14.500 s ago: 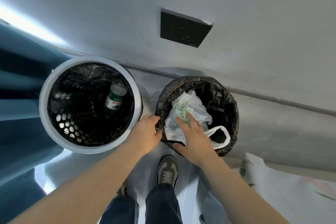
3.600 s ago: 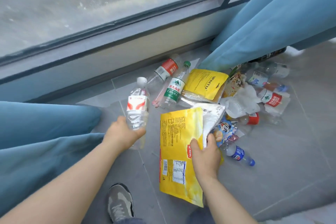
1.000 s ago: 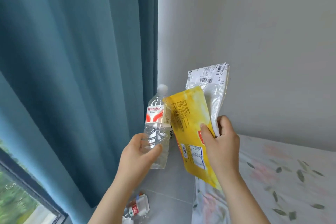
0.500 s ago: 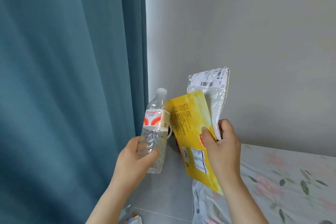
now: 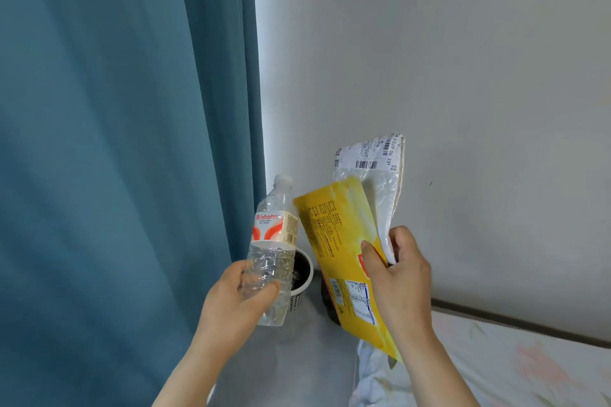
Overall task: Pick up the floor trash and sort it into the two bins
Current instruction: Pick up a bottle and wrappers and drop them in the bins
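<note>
White bin (image 5: 297,298) has appeared behind bottle (image 5: 273,235) and yellow bag (image 5: 334,228)

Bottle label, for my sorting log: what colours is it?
The label is white with orange-red markings; head view shows it best.
</note>
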